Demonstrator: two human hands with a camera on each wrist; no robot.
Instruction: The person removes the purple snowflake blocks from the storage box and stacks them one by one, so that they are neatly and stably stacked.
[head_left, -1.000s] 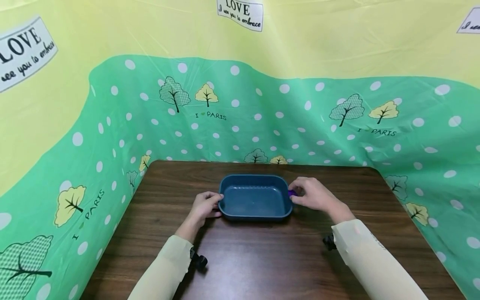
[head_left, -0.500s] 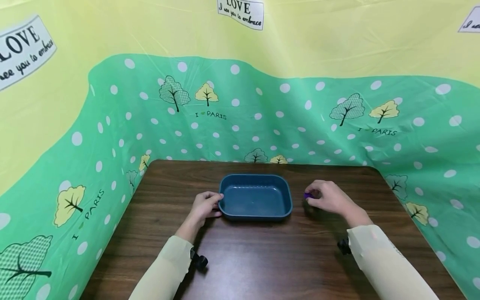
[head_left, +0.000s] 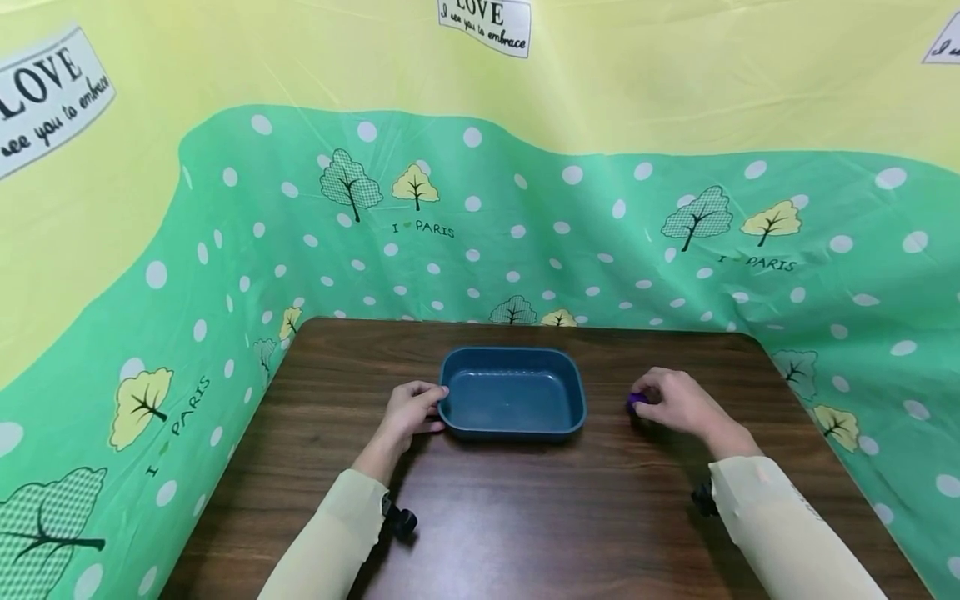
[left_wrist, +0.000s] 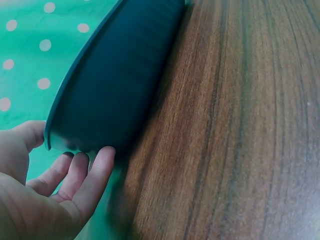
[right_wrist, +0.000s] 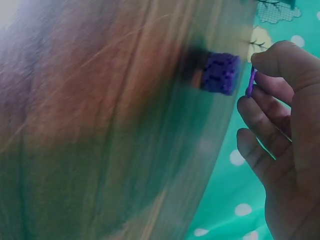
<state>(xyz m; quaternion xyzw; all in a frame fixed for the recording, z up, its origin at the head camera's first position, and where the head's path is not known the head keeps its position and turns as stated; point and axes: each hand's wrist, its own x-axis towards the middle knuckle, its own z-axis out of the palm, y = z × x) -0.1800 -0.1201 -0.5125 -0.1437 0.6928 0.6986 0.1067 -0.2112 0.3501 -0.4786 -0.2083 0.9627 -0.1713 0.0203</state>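
Note:
A dark blue rectangular basin point(head_left: 510, 400) stands on the table, its inside bare. My left hand point(head_left: 408, 412) grips its left end, thumb at the rim and fingers against the outer wall, as the left wrist view point(left_wrist: 75, 185) confirms. To the right of the basin and apart from it, my right hand point(head_left: 678, 404) pinches a small purple thing point(head_left: 636, 400). Seen from the right wrist, a thin purple strip point(right_wrist: 251, 82) sits between thumb and fingertips. Just beyond it is a purple, rough-textured block point(right_wrist: 220, 73); whether the two are joined I cannot tell.
The dark wooden table point(head_left: 525, 517) has rounded far corners. A green and yellow cloth point(head_left: 450, 192) printed with trees and dots hangs behind it and at both sides. Small black devices sit at the left wrist point(head_left: 401, 521) and right wrist point(head_left: 703, 498).
My right hand has moved right, away from the basin's right end, carrying the purple thing with it. The left hand and the basin have stayed in place.

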